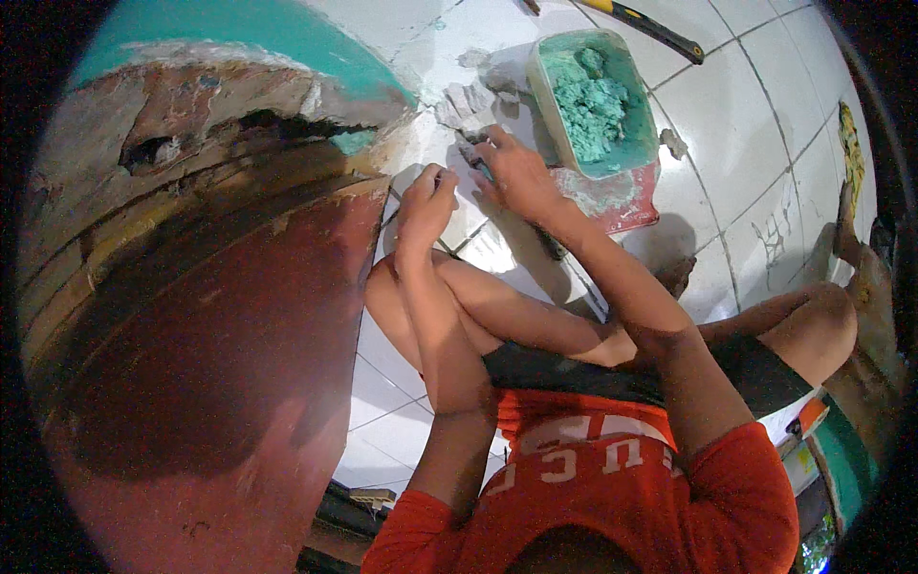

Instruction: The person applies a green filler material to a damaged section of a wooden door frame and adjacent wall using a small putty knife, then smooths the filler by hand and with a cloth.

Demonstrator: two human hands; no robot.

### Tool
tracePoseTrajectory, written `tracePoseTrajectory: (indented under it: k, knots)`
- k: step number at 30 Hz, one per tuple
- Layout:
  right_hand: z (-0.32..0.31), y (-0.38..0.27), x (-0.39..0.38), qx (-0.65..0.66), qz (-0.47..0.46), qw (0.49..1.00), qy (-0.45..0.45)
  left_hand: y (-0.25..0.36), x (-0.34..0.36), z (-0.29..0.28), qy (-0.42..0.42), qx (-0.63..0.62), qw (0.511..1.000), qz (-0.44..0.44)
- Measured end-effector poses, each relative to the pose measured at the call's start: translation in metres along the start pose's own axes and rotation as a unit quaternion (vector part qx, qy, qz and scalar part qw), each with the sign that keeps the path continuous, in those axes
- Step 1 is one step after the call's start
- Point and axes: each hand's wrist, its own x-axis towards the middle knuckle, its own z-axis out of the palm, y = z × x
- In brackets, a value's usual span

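I sit on a tiled floor [488,249], both hands low beside the base of a broken wall [220,105]. My left hand [427,201] is curled closed near the wall's corner; whatever its fingers hold is hidden. To the right of it, my right hand [521,174] bends its fingers around a small object with a teal and dark edge, which I cannot make out. Grey rubble [464,103] lies just beyond my fingers. A pale plastic tub [542,96] of crumbly teal mix [593,110] stands beyond my right hand.
A reddish panel [220,373] rises along my left. Under the tub lies a red, smeared sheet [636,206]. A yellow-and-black tool handle [660,33] rests at the far edge. Small lumps [673,144] are on the tiles, and my folded legs [535,306] are close below my hands.
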Motion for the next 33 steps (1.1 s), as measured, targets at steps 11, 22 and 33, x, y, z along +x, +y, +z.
tracePoseTrajectory:
  k: [11, 22, 33]
  knots:
    - [-0.101, 0.051, -0.02, 0.04, 0.143, 0.973, 0.175, 0.013, -0.003, -0.002, 0.004, 0.003, 1.0, -0.005]
    - [-0.098, 0.06, -0.022, -0.155, 0.037, 0.965, 0.208, 0.011, -0.004, -0.004, 0.016, 0.033, 0.999, 0.016]
    - [0.026, 0.004, 0.018, -0.015, 0.047, 0.996, -0.078, 0.002, -0.01, -0.006, -0.008, 0.053, 0.998, -0.024]
